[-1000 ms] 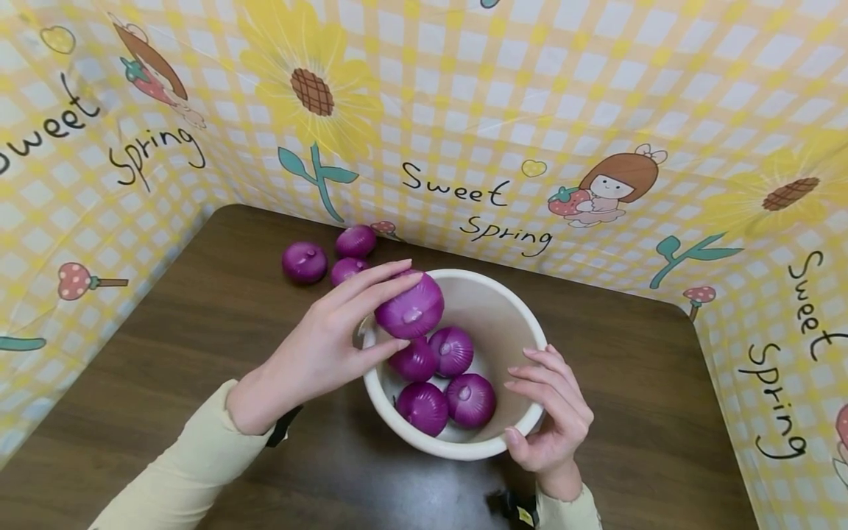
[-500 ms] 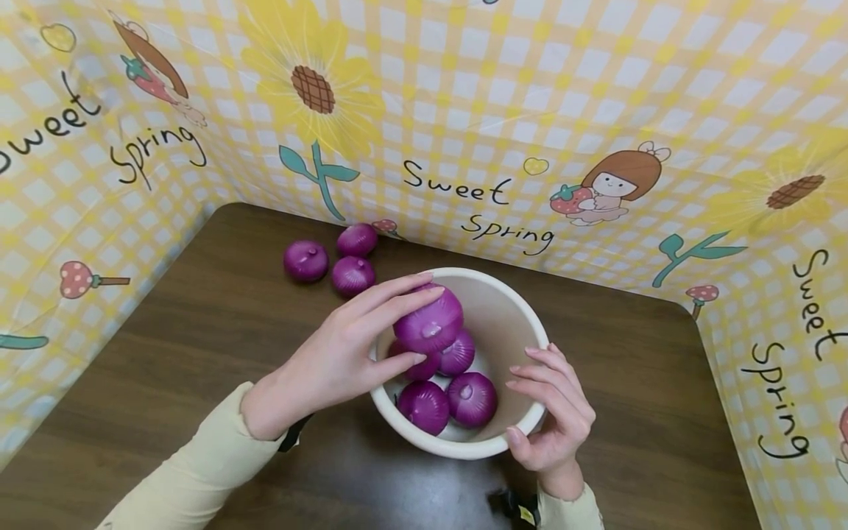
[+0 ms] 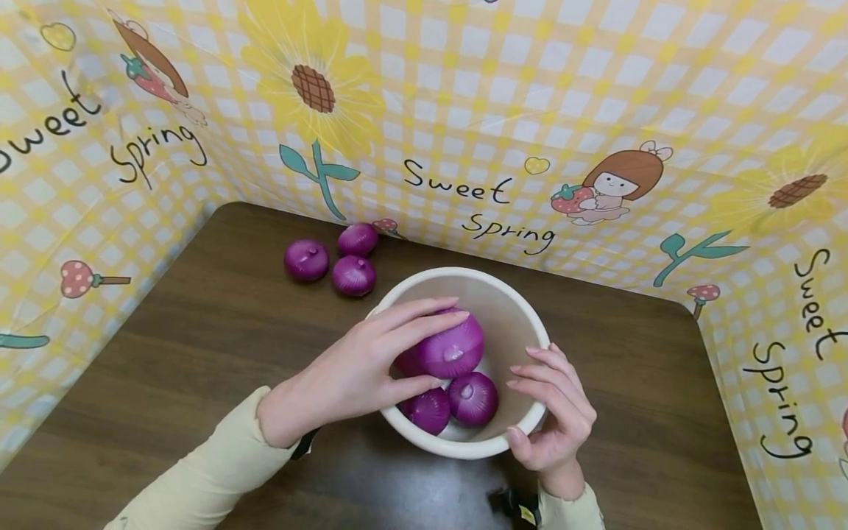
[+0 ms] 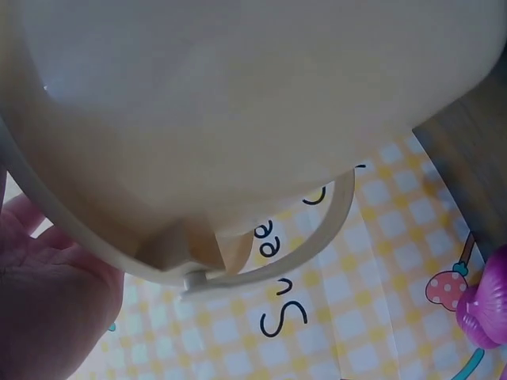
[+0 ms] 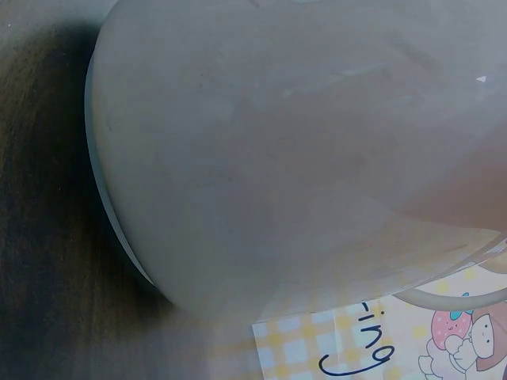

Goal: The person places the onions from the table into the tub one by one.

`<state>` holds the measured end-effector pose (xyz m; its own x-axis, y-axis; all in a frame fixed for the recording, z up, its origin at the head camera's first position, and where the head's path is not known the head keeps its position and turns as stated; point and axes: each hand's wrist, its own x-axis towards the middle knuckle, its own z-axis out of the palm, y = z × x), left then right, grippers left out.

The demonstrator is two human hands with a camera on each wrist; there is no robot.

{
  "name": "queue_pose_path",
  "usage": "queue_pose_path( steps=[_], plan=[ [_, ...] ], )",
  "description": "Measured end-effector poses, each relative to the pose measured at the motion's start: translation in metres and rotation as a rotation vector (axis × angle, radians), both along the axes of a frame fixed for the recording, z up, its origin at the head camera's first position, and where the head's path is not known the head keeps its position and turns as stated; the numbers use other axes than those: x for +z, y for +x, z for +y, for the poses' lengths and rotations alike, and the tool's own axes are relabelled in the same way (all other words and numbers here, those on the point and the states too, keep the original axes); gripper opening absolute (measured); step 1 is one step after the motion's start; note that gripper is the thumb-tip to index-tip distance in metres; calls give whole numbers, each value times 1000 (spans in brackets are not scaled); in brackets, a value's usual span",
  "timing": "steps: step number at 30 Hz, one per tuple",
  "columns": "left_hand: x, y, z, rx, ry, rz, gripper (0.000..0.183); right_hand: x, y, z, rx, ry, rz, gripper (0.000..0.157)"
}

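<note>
My left hand [image 3: 361, 364] holds a purple onion [image 3: 456, 349], fingers over its top and thumb at its near side, inside the mouth of a cream bucket [image 3: 457, 447]. Under and beside it lie other onions in the bucket, with one onion [image 3: 473, 399] and another onion [image 3: 427, 411] plain to see; the held one hides the rest. My right hand [image 3: 556, 412] grips the bucket's right rim, fingers over the inside and thumb at the front. In the left wrist view the bucket's outer wall [image 4: 253, 103] and handle [image 4: 317, 241] fill most of the picture.
Three onions sit together at the back left of the dark wooden table [image 3: 165, 346]: a left onion [image 3: 307, 260], a rear onion [image 3: 358, 239] and a near onion [image 3: 354, 276]. A yellow checked cloth [image 3: 457, 110] stands behind and at both sides.
My left hand has carried its onion rightward and nearer, from over the bucket's left rim down into its mouth. The right hand keeps its place on the rim.
</note>
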<state>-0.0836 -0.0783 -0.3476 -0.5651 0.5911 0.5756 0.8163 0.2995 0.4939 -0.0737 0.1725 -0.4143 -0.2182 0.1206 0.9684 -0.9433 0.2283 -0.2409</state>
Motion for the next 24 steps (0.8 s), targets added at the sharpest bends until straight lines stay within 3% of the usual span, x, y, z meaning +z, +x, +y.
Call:
queue_pose_path(
  steps=[7, 14, 24],
  plan=[
    [-1, 2, 3, -13, -22, -4, 73, 0, 0, 1, 4, 3, 2, 53],
    [2, 1, 4, -6, -28, -23, 88, -1, -1, 0, 12, 3, 10, 52],
    [3, -1, 1, 29, -24, 19, 76, 0, -1, 0, 12, 8, 5, 52]
  ],
)
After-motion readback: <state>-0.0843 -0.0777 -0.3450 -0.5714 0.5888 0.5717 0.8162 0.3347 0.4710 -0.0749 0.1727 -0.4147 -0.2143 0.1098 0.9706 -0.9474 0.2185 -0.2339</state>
